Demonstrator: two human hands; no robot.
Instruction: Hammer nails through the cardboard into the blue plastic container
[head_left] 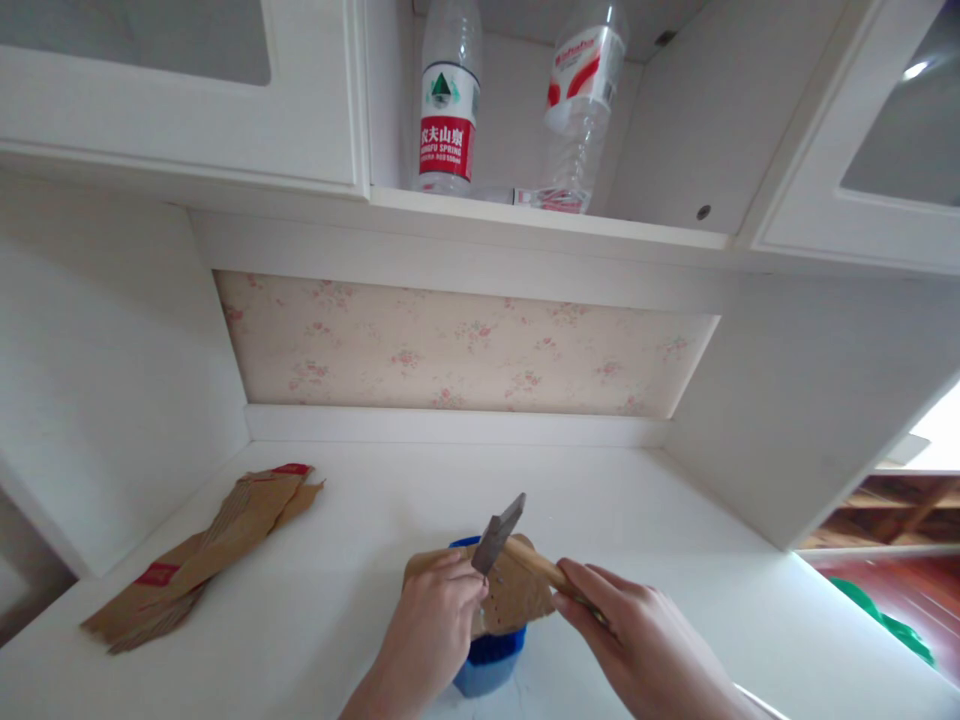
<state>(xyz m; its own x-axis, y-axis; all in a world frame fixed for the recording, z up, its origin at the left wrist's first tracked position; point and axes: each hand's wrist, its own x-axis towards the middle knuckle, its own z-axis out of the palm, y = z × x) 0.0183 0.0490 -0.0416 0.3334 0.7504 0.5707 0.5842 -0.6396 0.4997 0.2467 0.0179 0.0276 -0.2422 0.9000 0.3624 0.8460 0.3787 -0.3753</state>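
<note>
My left hand (433,615) is closed over a piece of brown kraft paper (517,595) that lies across the top of a blue cup (487,665) on the white desk (360,560). My right hand (622,625) grips the wooden handle of a knife (498,535). Its grey blade points up and to the left, with its lower edge against the paper near my left fingers.
A stack of flattened brown paper bags (202,555) with red tabs lies at the left of the desk. Two clear plastic water bottles (448,100) (581,100) stand on the shelf above. White cabinet walls close in both sides. A floral panel lines the back.
</note>
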